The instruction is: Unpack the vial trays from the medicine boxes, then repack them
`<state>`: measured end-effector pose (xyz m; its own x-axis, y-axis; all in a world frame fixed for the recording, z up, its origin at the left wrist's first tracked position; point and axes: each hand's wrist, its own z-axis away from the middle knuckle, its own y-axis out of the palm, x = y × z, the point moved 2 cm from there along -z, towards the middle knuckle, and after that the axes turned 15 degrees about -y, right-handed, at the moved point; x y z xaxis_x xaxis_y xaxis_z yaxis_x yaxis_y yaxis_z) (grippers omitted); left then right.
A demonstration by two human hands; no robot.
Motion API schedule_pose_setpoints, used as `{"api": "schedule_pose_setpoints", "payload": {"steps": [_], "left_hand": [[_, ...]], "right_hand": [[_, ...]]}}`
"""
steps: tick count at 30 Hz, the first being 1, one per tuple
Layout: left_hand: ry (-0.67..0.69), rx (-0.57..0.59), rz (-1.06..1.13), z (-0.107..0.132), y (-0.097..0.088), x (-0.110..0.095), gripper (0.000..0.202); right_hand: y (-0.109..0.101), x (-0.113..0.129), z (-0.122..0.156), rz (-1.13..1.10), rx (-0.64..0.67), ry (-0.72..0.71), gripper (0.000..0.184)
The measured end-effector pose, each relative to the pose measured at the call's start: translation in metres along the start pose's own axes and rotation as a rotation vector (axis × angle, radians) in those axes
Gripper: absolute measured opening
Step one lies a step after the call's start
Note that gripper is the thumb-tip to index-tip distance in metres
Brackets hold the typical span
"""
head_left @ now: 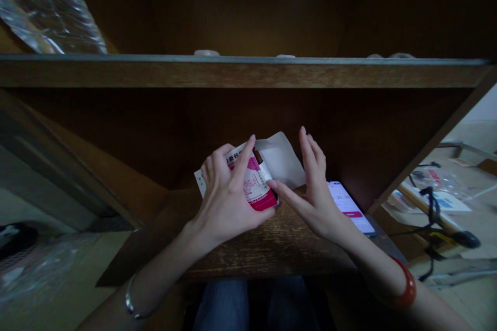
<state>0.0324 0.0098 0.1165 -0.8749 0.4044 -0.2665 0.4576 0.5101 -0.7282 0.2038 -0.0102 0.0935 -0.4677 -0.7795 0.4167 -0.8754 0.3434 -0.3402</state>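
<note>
My left hand (225,191) is wrapped around a small white and pink carton (257,182) with printed text, held just above the dark wooden shelf board (248,248). The carton's white end flap (281,158) stands open toward the right. My right hand (312,186) is next to that opened end, fingers stretched out and apart, thumb tip touching the carton's lower corner. It holds nothing. A silver bracelet is on my left wrist and a red bangle on my right.
A lit phone (349,207) lies on the shelf board under my right hand. An upper shelf edge (248,70) runs across above, with crinkled plastic wrap (46,5) on it at left. Cables and papers (435,201) lie on the floor at right.
</note>
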Motion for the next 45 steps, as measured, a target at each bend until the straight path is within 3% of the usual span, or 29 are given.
{"api": "schedule_pose_setpoints", "payload": {"steps": [2,4,8,11,14,18,23,30,36,45], "left_hand": [[0.019,0.01,-0.005,0.002,0.0,-0.003,0.098],[0.023,0.021,-0.007,0.003,0.0,-0.004,0.09],[0.023,0.056,0.017,0.004,0.002,-0.004,0.087],[0.014,0.065,0.035,0.004,0.003,-0.005,0.09],[0.022,0.068,0.034,0.004,0.005,-0.007,0.088],[0.031,0.073,0.016,0.004,0.008,-0.009,0.089],[0.018,0.067,0.053,0.005,0.009,-0.01,0.09],[-0.005,0.092,0.111,0.004,0.009,-0.01,0.109],[0.033,0.12,0.083,0.003,0.011,-0.006,0.097],[0.1,0.137,0.097,-0.005,0.016,-0.007,0.092]], "right_hand": [[0.009,-0.008,0.002,-0.194,-0.029,0.131,0.098],[0.014,-0.013,0.003,-0.339,-0.111,0.238,0.095],[0.013,-0.012,0.001,-0.392,-0.283,0.309,0.06],[0.012,-0.003,-0.001,-0.452,-0.221,0.269,0.042],[0.015,0.001,0.002,-0.491,-0.185,0.259,0.046],[0.022,-0.004,0.006,-0.525,-0.232,0.363,0.054],[0.025,-0.003,0.005,-0.7,-0.111,0.322,0.046],[0.022,0.002,0.006,-0.553,-0.167,0.248,0.04],[0.023,0.003,0.004,-0.537,-0.072,0.256,0.046],[0.031,-0.005,0.013,-0.46,-0.103,0.227,0.047]]}}
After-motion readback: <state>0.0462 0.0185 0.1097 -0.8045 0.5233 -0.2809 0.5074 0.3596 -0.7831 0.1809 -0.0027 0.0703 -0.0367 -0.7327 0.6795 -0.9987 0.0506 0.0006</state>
